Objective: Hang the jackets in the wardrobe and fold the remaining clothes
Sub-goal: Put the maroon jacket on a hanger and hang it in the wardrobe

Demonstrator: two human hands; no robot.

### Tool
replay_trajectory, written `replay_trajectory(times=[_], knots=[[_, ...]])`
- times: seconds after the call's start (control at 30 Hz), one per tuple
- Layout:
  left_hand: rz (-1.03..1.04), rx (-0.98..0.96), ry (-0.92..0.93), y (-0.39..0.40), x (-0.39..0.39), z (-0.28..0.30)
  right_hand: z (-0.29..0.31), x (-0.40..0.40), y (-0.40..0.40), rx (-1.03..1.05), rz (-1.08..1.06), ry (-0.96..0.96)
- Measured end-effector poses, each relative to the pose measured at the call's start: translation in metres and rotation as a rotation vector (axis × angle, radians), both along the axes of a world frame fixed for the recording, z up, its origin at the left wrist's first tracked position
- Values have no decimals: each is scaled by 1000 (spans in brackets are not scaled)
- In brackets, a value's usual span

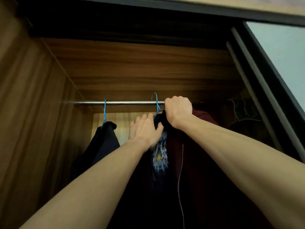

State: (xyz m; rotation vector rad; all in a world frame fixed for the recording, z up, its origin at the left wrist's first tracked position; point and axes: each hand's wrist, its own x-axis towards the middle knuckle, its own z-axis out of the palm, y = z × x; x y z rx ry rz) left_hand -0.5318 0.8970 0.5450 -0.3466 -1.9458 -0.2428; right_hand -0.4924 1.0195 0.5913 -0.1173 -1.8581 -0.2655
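Two blue hangers are at the metal rail of the wardrobe. The right hand grips the collar of the dark red jacket with curled fingers. The left hand, fingers nearly straight, touches this collar.

A wardrobe of brown wood-grain board fills the view, seen from below. Its side panel runs down the left edge, and a wood-grain shelf spans the top of the opening, dark in shadow above. A dark-framed sliding door stands along the right edge, and beyond it a pale wall shows in the upper right corner. The light is dim and warm.
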Motion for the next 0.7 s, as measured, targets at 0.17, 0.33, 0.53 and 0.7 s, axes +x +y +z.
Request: replay_trajectory(times=[0.17,0.33,0.53,0.7], knots=[[25,-15,-5,-11,-5,0,-4,-13,2,-25,-4,10],[22,-12,-5,-18,-1,-5,-23,-22,2,-45,0,-30],[10,-12,7,-25,9,-12,-29,-14,-3,-67,59,12],[-25,8,-20,-32,17,-25,-39,2,-7,-73,96,-20]])
